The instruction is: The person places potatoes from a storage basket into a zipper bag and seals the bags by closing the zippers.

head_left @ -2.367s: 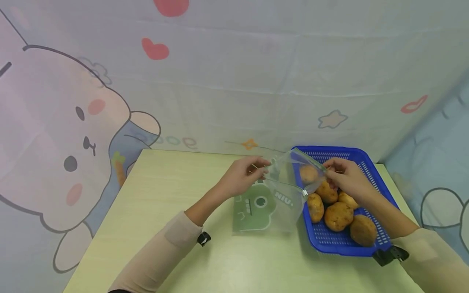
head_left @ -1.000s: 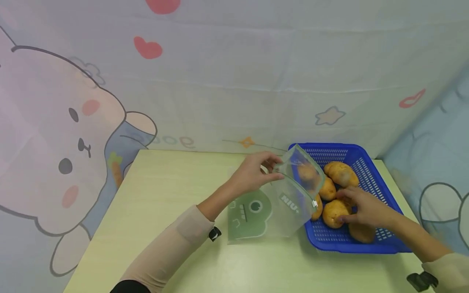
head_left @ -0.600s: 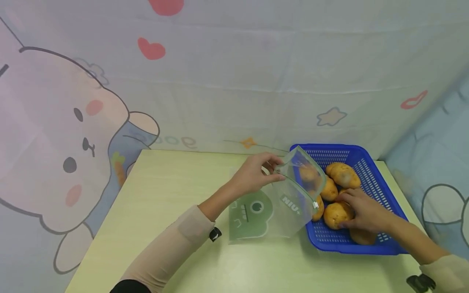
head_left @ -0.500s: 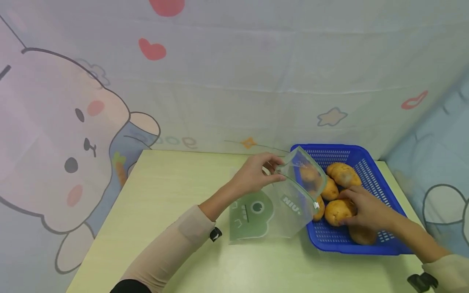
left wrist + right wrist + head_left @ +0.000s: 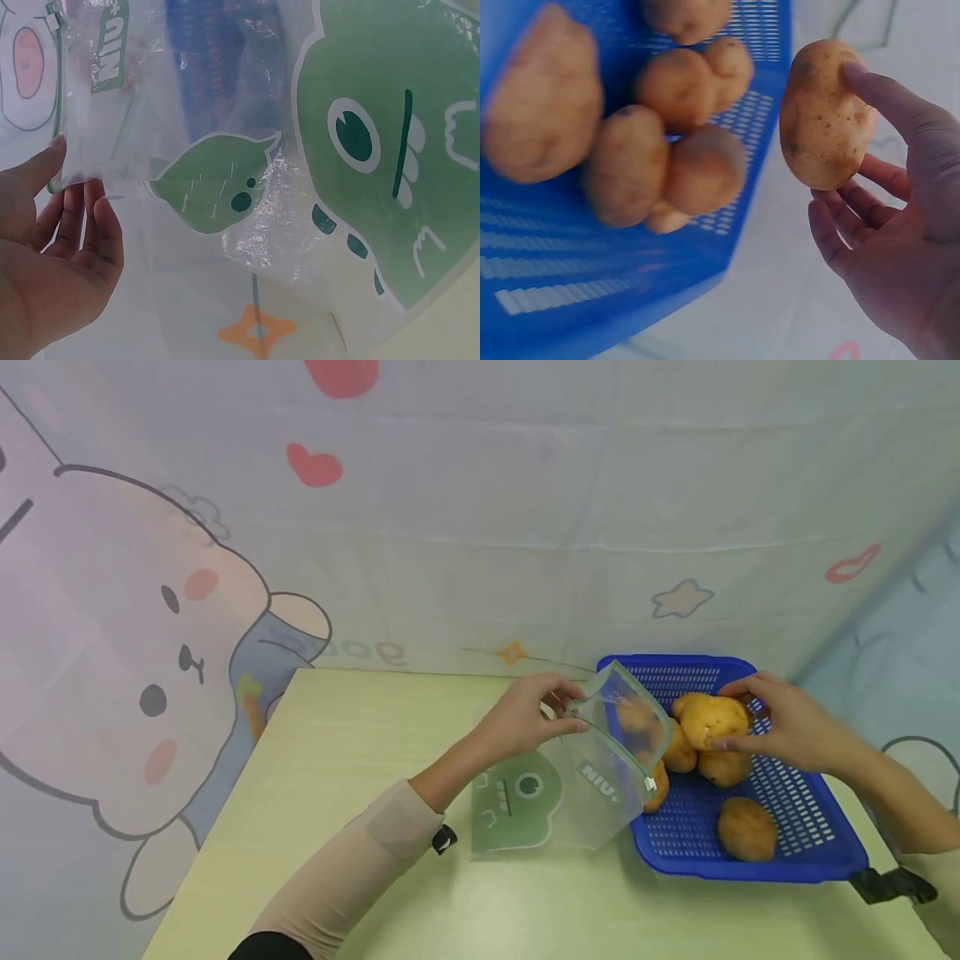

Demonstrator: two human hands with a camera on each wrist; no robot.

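Right hand [image 5: 795, 731] now lifted clear of blue plastic basket [image 5: 817, 852], grip curled round tan potato [image 5: 712, 721]. Left hand [image 5: 525, 722] still pinching clear zip bag [image 5: 592, 768] mouth open over counter [image 5: 360, 760]; potato beside opening.

My sleeves [image 5: 352, 868]: light beige, snug, long to forearm. Black clip-on cam mounts at both wrists, L [image 5: 444, 838] & R [image 5: 892, 885]. Hands bare, no gloves.
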